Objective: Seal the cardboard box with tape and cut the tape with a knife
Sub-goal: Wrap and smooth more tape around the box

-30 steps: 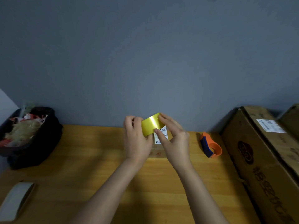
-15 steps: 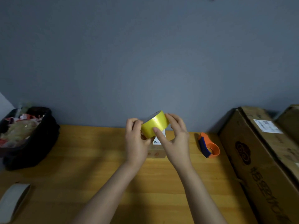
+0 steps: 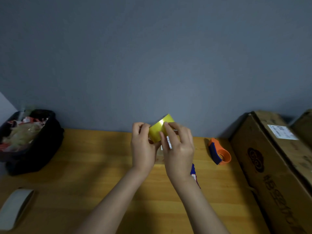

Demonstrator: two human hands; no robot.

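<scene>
A roll of yellow tape point(image 3: 157, 130) is held up over the middle of the wooden table point(image 3: 94, 159). My left hand point(image 3: 143, 146) grips its left side. My right hand point(image 3: 179, 147) pinches its right side, with the fingers over the top. Behind and under my hands lies a small cardboard box; only a bit of its white label point(image 3: 168, 143) shows. A blue-handled object point(image 3: 194, 173), perhaps the knife, lies on the table, mostly hidden behind my right wrist.
An orange and blue tape dispenser point(image 3: 219, 153) lies right of my hands. A large cardboard box point(image 3: 273, 166) fills the right side. A black bin point(image 3: 33, 149) with scraps stands at the left. A pale tape roll point(image 3: 15, 206) lies at the bottom left.
Both hands have turned and tilted the yellow roll a little and raised it slightly. My right fingers have slid over its top.
</scene>
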